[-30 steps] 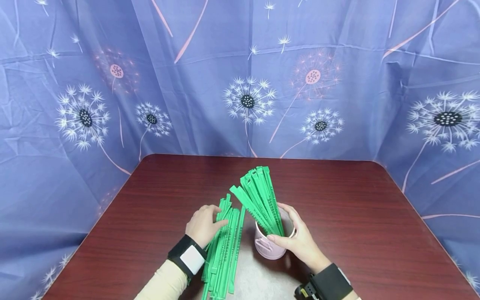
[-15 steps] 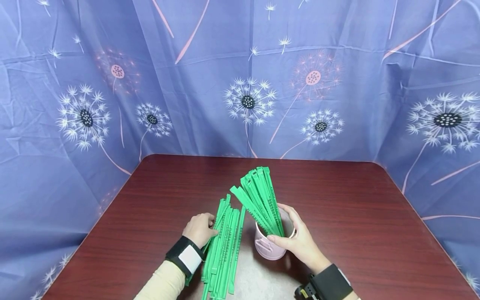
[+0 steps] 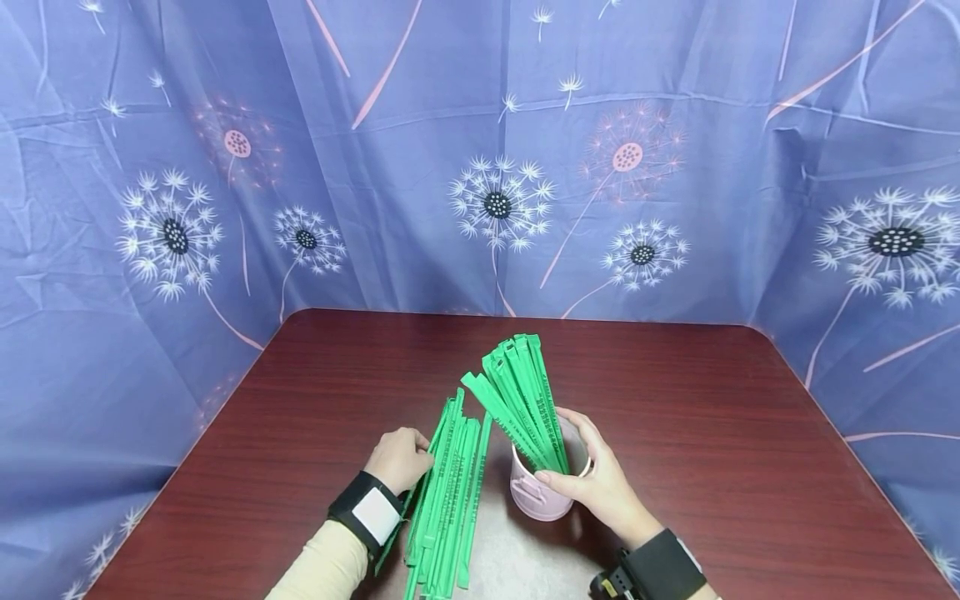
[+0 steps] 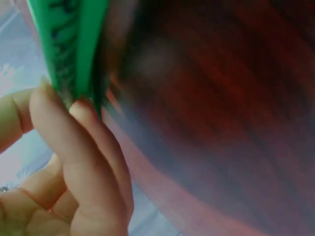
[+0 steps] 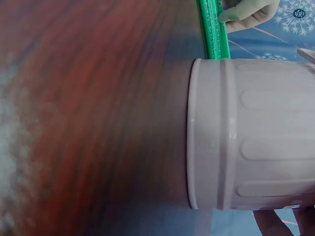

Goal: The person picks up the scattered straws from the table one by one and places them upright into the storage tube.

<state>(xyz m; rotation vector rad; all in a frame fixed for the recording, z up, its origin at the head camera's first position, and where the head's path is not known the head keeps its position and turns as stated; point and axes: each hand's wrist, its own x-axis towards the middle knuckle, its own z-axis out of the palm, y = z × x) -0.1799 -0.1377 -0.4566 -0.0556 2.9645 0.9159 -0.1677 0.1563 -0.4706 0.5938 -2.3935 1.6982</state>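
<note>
A pile of long, narrow green stick packets point(image 3: 452, 500) with dark print lies on the table at centre left. My left hand point(image 3: 397, 458) is at the pile's left edge. In the left wrist view its fingers point(image 4: 74, 132) pinch a green packet point(image 4: 69, 44). Right of the pile a small pale pink pail point(image 3: 540, 498) stands upright, holding a bundle of the same packets point(image 3: 522, 400) that leans left. My right hand point(image 3: 607, 487) grips the pail round its right side, thumb at the front rim. The right wrist view shows the pail's ribbed wall point(image 5: 266, 137) up close.
The dark red wooden table point(image 3: 675, 375) has rounded far corners. Behind it and at both sides hangs a blue curtain point(image 3: 405, 208) with dandelion prints. Both wrists wear black straps point(image 3: 663, 567).
My left hand has moved slightly left and down to the pile's left edge, and its fingers have closed on a packet there. The right hand and pail have stayed in place.
</note>
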